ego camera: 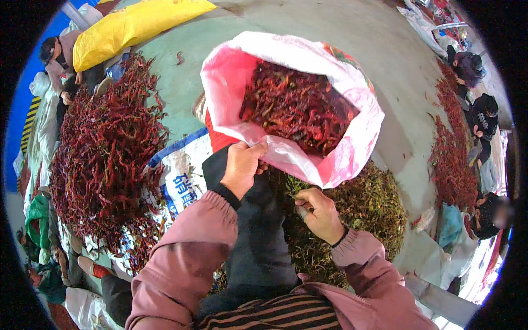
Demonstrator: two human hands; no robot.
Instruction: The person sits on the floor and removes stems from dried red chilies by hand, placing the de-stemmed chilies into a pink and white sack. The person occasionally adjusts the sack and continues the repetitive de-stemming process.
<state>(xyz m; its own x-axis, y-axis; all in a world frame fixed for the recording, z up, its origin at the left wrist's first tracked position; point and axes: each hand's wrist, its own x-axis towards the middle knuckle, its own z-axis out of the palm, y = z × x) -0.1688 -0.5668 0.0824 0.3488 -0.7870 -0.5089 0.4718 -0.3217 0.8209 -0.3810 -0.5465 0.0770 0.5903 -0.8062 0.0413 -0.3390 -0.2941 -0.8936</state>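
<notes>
A white and pink woven sack (222, 82) stands before me with its mouth rolled wide. Dried red chilli peppers (297, 107) lie inside it. My left hand (244, 167) is at the near rim of the sack, thumb and fingers pinched on its edge. Below the near right part of the rim, my right hand (319, 212) pinches a small bunch of green stalks (293, 187) between thumb and fingers. Beneath that hand spreads a heap of greenish-brown stems and stalks (371, 206). The tips of my left fingers are partly hidden.
A large heap of red chillies (107, 156) lies to the left, partly on a printed white sack (185, 177). A full yellow sack (140, 29) lies at the upper left, beside a seated person (62, 53). Along the right, several people sit by another chilli heap (451, 165).
</notes>
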